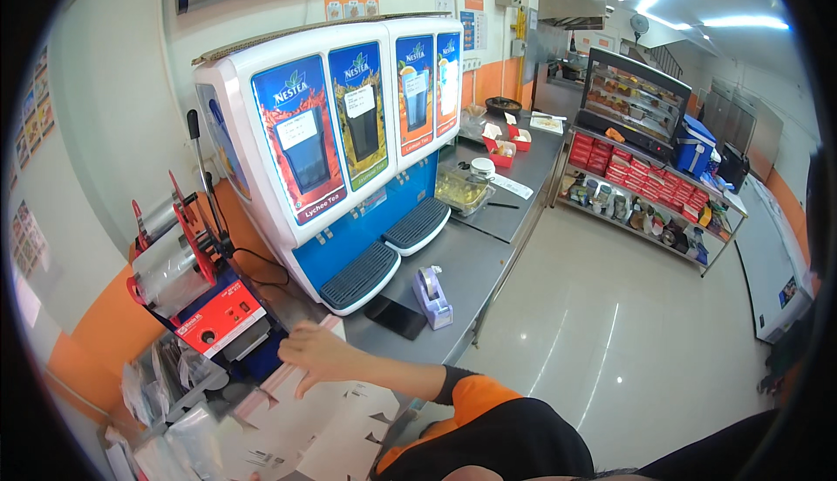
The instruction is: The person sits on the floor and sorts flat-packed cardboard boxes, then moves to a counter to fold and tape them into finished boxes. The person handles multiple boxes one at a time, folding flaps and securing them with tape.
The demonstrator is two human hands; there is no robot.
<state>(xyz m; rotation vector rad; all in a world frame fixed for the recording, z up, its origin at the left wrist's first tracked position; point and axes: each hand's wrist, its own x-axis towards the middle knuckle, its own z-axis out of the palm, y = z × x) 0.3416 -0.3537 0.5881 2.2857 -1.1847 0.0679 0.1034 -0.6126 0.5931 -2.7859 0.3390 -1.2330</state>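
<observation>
My right hand [321, 355] reaches in from the right over the steel counter. Its fingers curl at the pinkish edge of a flat, white-and-pink cardboard box blank [336, 424], and the thumb points downward along it. Slots and cut flaps show in the cardboard, which lies on the near end of the counter. Just beyond the hand stands a red-and-blue cup sealing machine [222, 317] with a long black-handled lever and a film roll. My left hand cannot be made out in the picture.
A white drink dispenser [349, 132] stands along the wall. Before it lie a black phone [395, 317] and a purple tape dispenser [432, 296]. Plastic bags [187, 442] crowd the near left. Farther off are a food tub [462, 189], red boxes [500, 152] and a display warmer [636, 93].
</observation>
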